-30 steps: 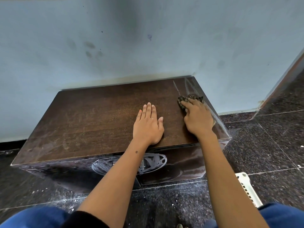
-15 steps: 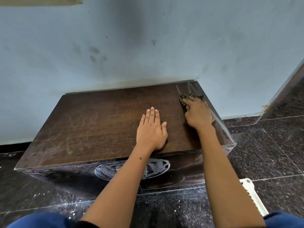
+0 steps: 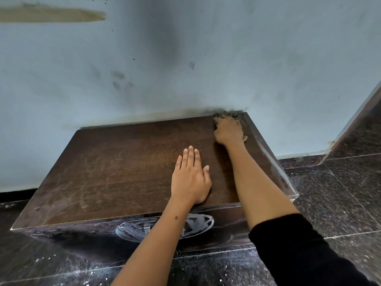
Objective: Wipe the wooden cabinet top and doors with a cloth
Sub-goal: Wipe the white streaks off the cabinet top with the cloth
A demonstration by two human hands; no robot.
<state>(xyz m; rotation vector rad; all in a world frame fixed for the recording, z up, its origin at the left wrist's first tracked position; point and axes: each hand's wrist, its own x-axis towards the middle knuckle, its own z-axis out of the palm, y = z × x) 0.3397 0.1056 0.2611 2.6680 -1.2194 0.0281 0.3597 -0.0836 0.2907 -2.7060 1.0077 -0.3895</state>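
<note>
Right hand pushed the cloth to the back-right corner of the cabinet top.

Over the last second the right hand [image 3: 228,131] slid the cloth [image 3: 225,115] from mid-right up to the rear edge against the wall [image 3: 206,48]; it was pressing the cloth down, though finger curl was too small to tell. Left hand [image 3: 190,178] stayed flat, fingers straight, bracing near the front edge. Hands well apart. Judgement: right strip of the cabinet top [image 3: 115,172] covered; the left still showed dusty streaks, and the front doors [image 3: 82,240] looked untouched and smeared. Cabinet sat on a dark speckled floor [image 3: 340,193] with white dust, against a scuffed pale wall.
</note>
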